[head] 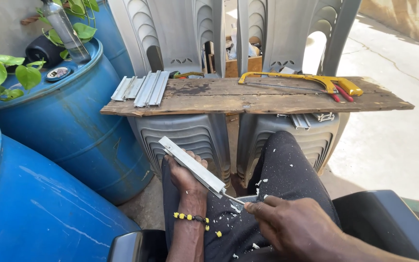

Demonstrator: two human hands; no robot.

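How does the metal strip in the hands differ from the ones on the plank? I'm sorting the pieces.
The held strip is a single piece, gripped at a slant over the lap by the left hand; the strips on the plank are several, lying flat, side by side and untouched. A thin tool in the right hand meets the held strip's end. All are pale grey channelled metal.

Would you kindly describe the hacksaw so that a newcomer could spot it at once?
Find the weathered wooden plank laid across two stacks of grey plastic chairs. At its right end lies the hacksaw. Its yellow frame and red-tipped handle set it apart from the pale metal strips at the left end.
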